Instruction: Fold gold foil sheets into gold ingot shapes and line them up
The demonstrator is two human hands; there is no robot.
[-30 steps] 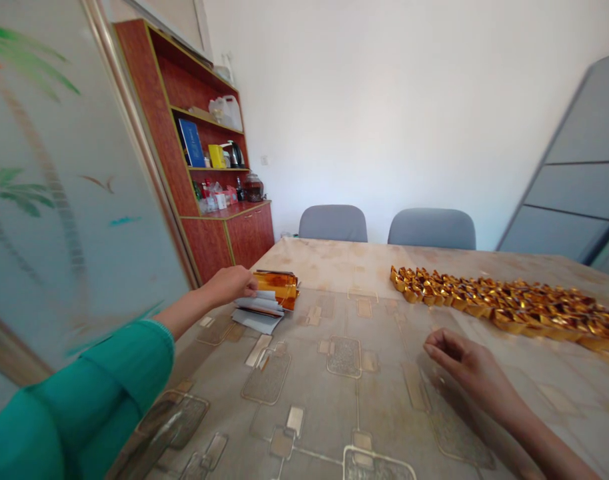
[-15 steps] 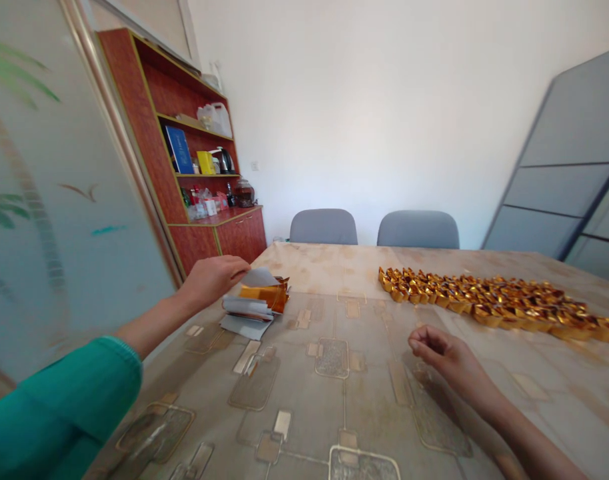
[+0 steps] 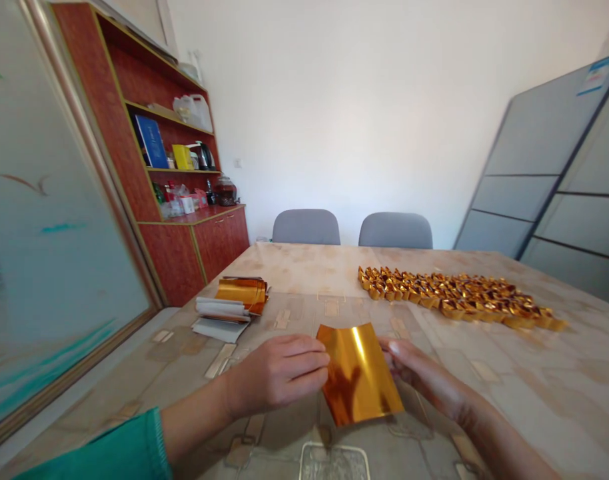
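Observation:
A sheet of shiny gold foil paper [image 3: 359,377] is held up over the near part of the table, slightly curved, its gold face toward me. My left hand [image 3: 289,373] pinches its left edge. At the opposite edge, my right hand [image 3: 404,363] grips the sheet with thumb and fingers, some of them hidden behind it. A stack of foil papers [image 3: 234,307], gold and pale grey-white sides showing, lies on the table beyond my left hand. Many folded gold paper ingots [image 3: 449,293] stand in close rows at the right back.
A patterned cloth covers the table [image 3: 284,267]. Two grey chairs [image 3: 306,227] stand at its far side. To the left are a reddish wooden cabinet [image 3: 172,257] and a frosted glass door [image 3: 64,267]; grey panelled doors [image 3: 519,160] rise at the right.
My left hand has carried a sheet from the stack to the middle, and its gold side now shows. My right hand has come in and taken the other edge. The view has turned right.

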